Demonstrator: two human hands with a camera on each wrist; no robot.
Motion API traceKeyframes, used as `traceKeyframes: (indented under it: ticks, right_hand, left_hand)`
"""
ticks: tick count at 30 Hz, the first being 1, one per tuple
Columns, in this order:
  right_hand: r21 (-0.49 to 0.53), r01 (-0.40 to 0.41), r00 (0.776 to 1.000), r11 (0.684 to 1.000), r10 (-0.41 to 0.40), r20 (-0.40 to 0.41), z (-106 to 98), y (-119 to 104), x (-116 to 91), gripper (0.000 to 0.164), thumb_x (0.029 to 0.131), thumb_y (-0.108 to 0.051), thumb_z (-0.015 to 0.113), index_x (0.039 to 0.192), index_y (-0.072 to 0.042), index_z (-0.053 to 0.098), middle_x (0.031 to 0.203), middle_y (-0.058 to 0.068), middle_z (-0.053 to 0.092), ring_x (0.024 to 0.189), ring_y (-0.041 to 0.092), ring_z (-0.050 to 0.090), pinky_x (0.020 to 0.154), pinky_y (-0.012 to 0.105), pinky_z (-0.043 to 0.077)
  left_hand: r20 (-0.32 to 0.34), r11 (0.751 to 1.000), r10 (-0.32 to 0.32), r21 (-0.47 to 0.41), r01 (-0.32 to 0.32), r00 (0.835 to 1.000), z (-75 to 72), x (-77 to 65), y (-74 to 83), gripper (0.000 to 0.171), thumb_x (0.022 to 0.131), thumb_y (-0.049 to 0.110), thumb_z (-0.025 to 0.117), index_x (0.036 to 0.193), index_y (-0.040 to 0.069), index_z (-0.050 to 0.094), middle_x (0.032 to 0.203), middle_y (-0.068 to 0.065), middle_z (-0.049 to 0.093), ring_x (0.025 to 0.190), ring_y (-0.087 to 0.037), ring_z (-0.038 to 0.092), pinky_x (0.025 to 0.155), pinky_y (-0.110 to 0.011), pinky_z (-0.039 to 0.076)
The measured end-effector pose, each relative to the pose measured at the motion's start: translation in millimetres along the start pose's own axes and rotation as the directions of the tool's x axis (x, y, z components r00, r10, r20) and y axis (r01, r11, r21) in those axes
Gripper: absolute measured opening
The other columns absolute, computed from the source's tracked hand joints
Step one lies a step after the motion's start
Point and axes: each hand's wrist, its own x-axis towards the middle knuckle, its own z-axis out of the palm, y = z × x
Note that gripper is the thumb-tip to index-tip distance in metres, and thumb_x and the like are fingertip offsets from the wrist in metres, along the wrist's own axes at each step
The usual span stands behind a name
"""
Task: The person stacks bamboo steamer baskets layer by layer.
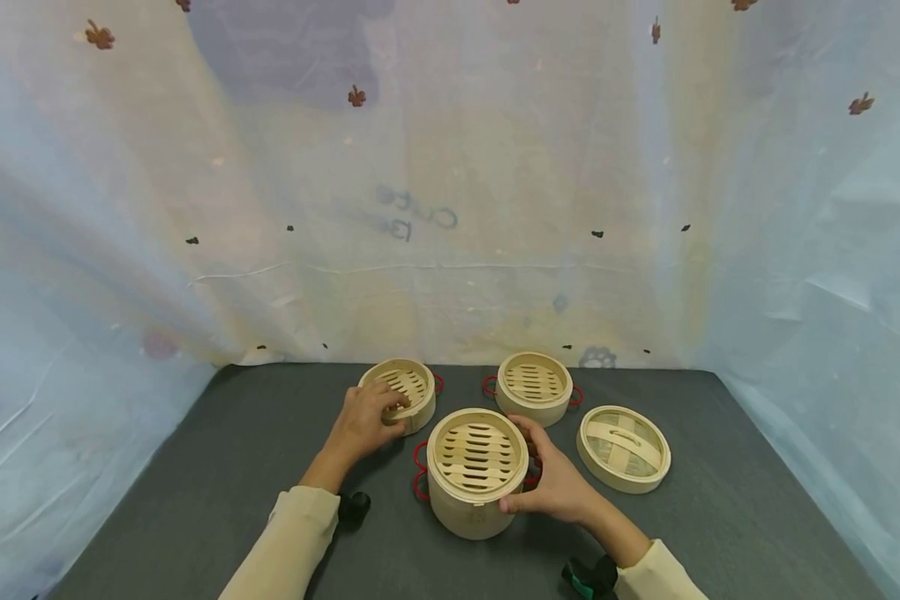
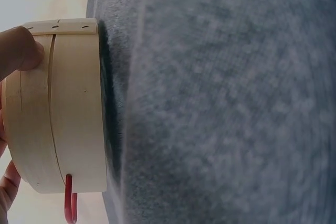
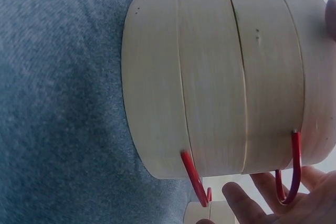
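Note:
My left hand [image 1: 371,415] is at the left bamboo steamer basket [image 1: 418,419], with its thumb [image 2: 31,56] on the outer wall and the fingers over the slatted top. That basket [image 2: 79,108] stands on the table and has a red handle [image 2: 69,198]. Front and centre, two stacked bamboo steamer baskets [image 1: 474,518] stand upright, slats on top, red handles at both sides. My right hand [image 1: 558,483] grips this stack [image 3: 210,82] from the right, thumb at the near side and fingers behind, close to a red handle [image 3: 296,166].
Another steamer basket [image 1: 534,412] with red handles stands at the back, right of centre. To the right lies a round bamboo lid [image 1: 624,450] with a strap across it. A dark grey cloth [image 1: 742,500] covers the table, and a pale printed curtain [image 1: 450,167] hangs behind it.

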Motion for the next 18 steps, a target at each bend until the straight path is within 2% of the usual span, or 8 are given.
traceKeyframes:
  ticks: [4, 11, 18]
  right_hand:
    - [0.015, 0.008, 1.0, 1.0, -0.008, 0.002, -0.4, -0.1, 0.1, 0.106, 0.07, -0.018, 0.087, 0.152, -0.017, 0.02, 0.141, 0.018, 0.045, 0.123, 0.031, 0.052, 0.092, 0.028, 0.049]
    - [0.035, 0.002, 1.0, 0.999, -0.002, 0.008, 0.5, -0.2, -0.3, 0.106, 0.07, -0.015, 0.086, 0.152, -0.016, 0.019, 0.142, 0.019, 0.043, 0.124, 0.03, 0.051, 0.093, 0.029, 0.049]
    - [0.045, 0.012, 1.0, 0.999, -0.012, 0.005, 1.1, -0.4, -0.6, 0.105, 0.07, -0.015, 0.086, 0.151, -0.012, 0.02, 0.141, 0.021, 0.043, 0.12, 0.025, 0.055, 0.085, 0.032, 0.053]
  left_hand:
    - [0.001, 1.0, 0.005, -0.007, -0.005, 1.0, -3.1, 0.5, 1.6, 0.019, 0.072, 0.019, 0.079, 0.088, 0.025, 0.07, 0.077, 0.008, 0.053, 0.071, -0.008, 0.044, 0.072, -0.04, 0.036]
    - [0.013, 1.0, 0.003, 0.002, -0.003, 1.0, -8.6, -0.6, 3.7, 0.02, 0.073, 0.02, 0.079, 0.091, 0.024, 0.071, 0.081, 0.006, 0.056, 0.074, -0.009, 0.048, 0.075, -0.043, 0.038]
    - [-0.009, 1.0, 0.021, 0.014, -0.021, 1.0, -12.7, -2.5, 4.6, 0.02, 0.073, 0.019, 0.079, 0.091, 0.024, 0.072, 0.08, 0.006, 0.056, 0.073, -0.01, 0.048, 0.074, -0.044, 0.038]
